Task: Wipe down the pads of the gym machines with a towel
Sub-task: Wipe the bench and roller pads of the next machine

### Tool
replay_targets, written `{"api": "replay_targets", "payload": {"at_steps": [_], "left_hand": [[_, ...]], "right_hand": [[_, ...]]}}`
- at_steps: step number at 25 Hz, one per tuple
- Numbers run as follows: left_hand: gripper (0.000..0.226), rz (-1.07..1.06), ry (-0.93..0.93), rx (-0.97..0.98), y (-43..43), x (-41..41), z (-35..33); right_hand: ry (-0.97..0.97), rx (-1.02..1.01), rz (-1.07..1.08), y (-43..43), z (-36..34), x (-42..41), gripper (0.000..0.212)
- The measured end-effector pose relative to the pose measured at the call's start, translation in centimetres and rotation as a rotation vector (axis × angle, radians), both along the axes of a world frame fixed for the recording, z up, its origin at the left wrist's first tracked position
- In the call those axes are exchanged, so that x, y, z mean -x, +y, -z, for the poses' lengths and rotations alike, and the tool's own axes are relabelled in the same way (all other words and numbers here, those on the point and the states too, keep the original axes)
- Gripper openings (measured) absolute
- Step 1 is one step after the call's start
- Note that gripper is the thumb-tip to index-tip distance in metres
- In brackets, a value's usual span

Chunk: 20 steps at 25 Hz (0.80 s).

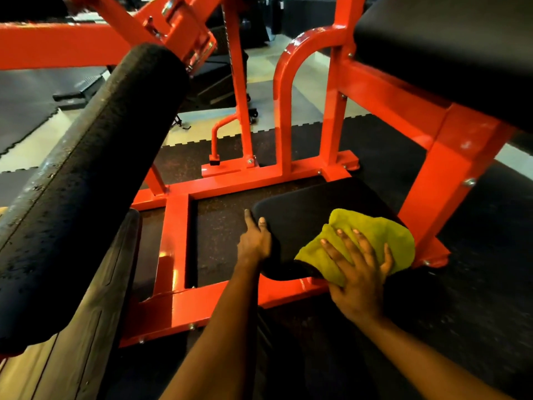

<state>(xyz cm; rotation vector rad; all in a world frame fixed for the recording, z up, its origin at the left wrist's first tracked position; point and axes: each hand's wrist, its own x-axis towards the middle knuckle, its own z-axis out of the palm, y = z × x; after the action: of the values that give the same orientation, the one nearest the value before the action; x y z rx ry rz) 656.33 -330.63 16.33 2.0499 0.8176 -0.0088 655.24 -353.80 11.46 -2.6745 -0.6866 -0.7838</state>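
1. Covering most of the ground is dark speckled rubber matting point(375, 151) with a jigsaw-toothed edge. Beyond it runs a pale floor strip point(305, 82), and more dark mats lie at far left.
2. An orange-red machine frame point(177, 226) stands on the matting. Its base rails form a rectangle, and its uprights and a curved hoop rise toward the top of the view.
3. A low black pad point(302, 215) with rounded corners sits just above the base rails, right of centre. A yellow-green towel point(375, 235) lies bunched on the right half of the low black pad, touching it.
4. A thick black foam roller point(109, 157) slants across the left side, and a larger upper pad point(447, 47) fills the top right corner.
5. The left hand point(255, 241) grips the left edge of the low black pad, with the thumb on top and the index finger along the rim. Its forearm reaches up from the bottom of the view.
6. The right hand point(357, 272) lies flat on the towel with fingers spread and straight, pressing the cloth onto the pad. Its thumb points out to the right.
7. The left hand's other fingers go beneath the pad's edge and cannot be seen. The right palm covers the towel's near edge. The foam roller's lower end, the upper pad and both forearms are cut off by the borders. Equipment in the dim background is too dark to make out.
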Motion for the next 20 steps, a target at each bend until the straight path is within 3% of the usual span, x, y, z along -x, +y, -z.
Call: {"api": "replay_targets", "payload": {"at_steps": [2, 6, 9, 11, 13, 17, 20], "left_hand": [[0.058, -0.062, -0.069, 0.011, -0.3, 0.2, 0.7], [0.055, -0.105, -0.143, 0.045, -0.2, 0.1, 2.0], [0.054, -0.115, -0.170, 0.034, -0.2, 0.1, 2.3], [0.054, -0.126, -0.171, 0.024, -0.4, 0.0, 2.2], [0.054, -0.141, -0.171, -0.002, -0.5, 0.1, 2.2], [0.054, -0.141, -0.127, -0.045, -0.8, 0.2, 1.2], [0.055, -0.050, -0.017, -0.144, -0.4, 0.8, -0.3]], "right_hand": [[0.035, -0.153, 0.026, 2.6, 0.2, 1.6, 0.069], [0.058, 0.043, -0.010, -2.3, -0.4, -1.0, 0.077], [0.093, -0.073, 0.092, -6.5, -1.6, -5.6, 0.056], [0.321, -0.312, 0.335, -6.8, -4.9, -9.1, 0.053], [0.575, -0.305, 0.506, -5.2, -7.9, -11.6, 0.053], [0.374, 0.015, 0.231, -0.6, -7.9, -10.3, 0.051], [0.406, -0.213, 0.213, 1.5, -9.8, -9.0, 0.040]]}}
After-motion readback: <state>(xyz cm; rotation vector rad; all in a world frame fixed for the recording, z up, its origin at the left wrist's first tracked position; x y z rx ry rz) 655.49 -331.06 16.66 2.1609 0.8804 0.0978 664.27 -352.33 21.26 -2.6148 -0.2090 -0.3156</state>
